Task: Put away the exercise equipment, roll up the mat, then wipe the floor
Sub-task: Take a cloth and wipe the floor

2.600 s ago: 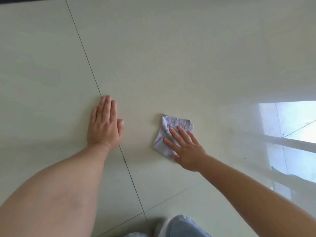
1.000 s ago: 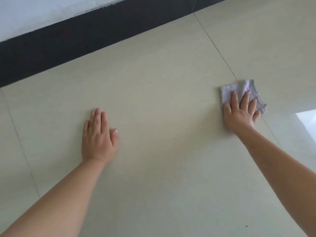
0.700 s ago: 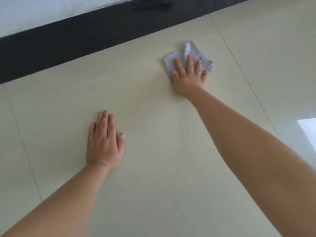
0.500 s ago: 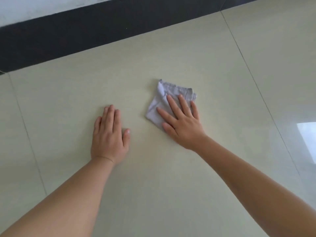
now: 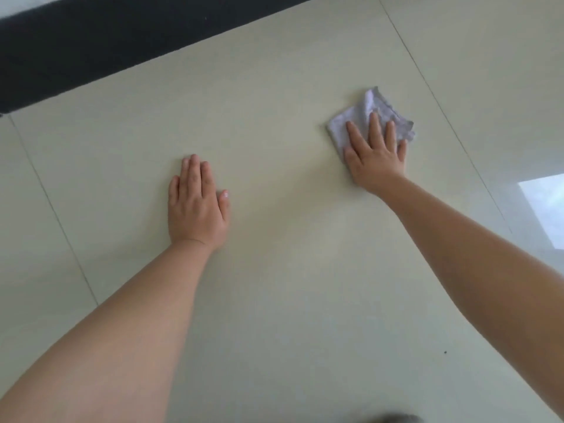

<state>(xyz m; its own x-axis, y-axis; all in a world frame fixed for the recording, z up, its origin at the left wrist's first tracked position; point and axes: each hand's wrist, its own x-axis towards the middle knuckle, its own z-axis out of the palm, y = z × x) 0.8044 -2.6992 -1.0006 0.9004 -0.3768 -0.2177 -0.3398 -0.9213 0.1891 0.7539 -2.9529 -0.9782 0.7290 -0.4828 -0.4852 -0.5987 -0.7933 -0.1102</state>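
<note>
Grey cloth [image 5: 370,117] lies crumpled on the floor [image 5: 274,300] near a tile joint, right hand [image 5: 377,154] pressing it flat, fingers straight. Left hand [image 5: 197,206] flat on the tile, holding nothing. No mat or equipment visible; likely final wiping step underway.

black baseboard [image 5: 91,41] top left | white wall [image 5: 18,4] above | window reflection [image 5: 546,206] right

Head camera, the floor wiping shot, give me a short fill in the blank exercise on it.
1. The right hand presses a grey ____ flat on the floor.
2. The left hand rests with its palm on the ____.
3. The band along the top left edge is ____ in colour.

Missing words: cloth; floor; black
</note>
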